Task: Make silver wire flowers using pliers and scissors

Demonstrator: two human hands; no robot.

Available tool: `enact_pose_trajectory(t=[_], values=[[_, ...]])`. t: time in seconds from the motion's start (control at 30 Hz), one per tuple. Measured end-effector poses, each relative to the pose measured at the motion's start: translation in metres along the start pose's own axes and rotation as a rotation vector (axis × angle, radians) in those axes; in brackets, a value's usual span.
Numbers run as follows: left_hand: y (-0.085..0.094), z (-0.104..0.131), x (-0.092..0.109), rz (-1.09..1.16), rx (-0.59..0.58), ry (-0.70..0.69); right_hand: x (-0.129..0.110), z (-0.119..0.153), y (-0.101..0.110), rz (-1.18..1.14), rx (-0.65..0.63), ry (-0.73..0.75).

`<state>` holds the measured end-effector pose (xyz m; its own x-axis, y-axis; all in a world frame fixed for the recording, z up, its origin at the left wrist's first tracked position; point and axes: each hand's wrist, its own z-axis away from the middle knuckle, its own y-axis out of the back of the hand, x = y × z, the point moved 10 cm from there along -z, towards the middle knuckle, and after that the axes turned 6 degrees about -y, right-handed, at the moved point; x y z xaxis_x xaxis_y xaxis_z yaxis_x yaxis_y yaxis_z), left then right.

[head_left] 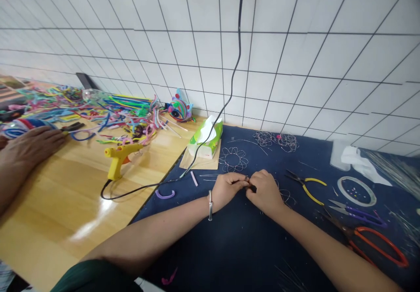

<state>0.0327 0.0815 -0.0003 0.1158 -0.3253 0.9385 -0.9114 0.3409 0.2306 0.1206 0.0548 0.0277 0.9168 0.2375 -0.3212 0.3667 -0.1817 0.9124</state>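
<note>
Over dark-blue cloth (210, 248), beside a wire flower (234, 165), apparently shaping with left hand (226, 191) and right hand (267, 193) pinched narrow on something too hidden to tell, next needing steady pressure.

The counter (65, 187) shows honey-yellow wood with pale grain at its left edge; the cloth (243, 239) is dark navy. Multicoloured fuzzy strips (131, 101), in pink, blue, green and yellow, line its back edge beneath white wall tiles (203, 3) gridded with dark lines. Scissors handles (404, 261) glow orange-red near the right edge; the glue gun (116, 163) is yellow.
</note>
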Motion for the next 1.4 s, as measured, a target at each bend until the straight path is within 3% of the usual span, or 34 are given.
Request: enact_pose_trajectory(t=[0.23,0.97,1.27,1.4], values=[[-0.001,0.0,-0.009,0.007,0.025,0.055,0.003,-0.003,-0.004,0.003,0.014,-0.009],[-0.002,0.001,-0.007,0.003,0.012,0.034,0.001,0.001,-0.002,-0.022,0.055,-0.005],[-0.005,0.001,-0.005,0.048,-0.003,0.02,0.002,0.003,0.004,-0.063,0.079,-0.024],[0.004,0.002,0.005,0.002,0.053,-0.027,0.009,0.003,0.014,-0.086,0.105,-0.053]])
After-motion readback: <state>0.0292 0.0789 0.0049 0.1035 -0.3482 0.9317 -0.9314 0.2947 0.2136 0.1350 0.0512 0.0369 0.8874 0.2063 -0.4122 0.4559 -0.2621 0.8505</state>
